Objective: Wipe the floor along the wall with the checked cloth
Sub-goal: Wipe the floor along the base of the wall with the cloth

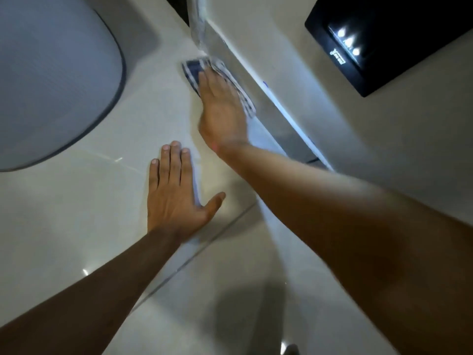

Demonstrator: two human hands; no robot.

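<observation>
The right hand (pixel 222 108) lies flat and open, palm down, pressing on the checked cloth (pixel 195 70); its fingers are blurred, so I cannot tell if any of them curl around the fabric. The cloth — blue and white — shows ahead of the fingertips and along the hand's right edge, on the floor (pixel 76 213) just beside the foot of the wall (pixel 332 119). The left hand (pixel 174 190) is also open, fingers together and thumb spread, resting flat on the pale tile nearer to the person, well apart from the cloth. A tile joint runs just behind this hand. Far to the left of both hands sits a large rounded grey object (pixel 51 80) — perhaps a cushion or seat. To the right of the right hand, on the wall, is a black panel (pixel 384 42) with small lights.
</observation>
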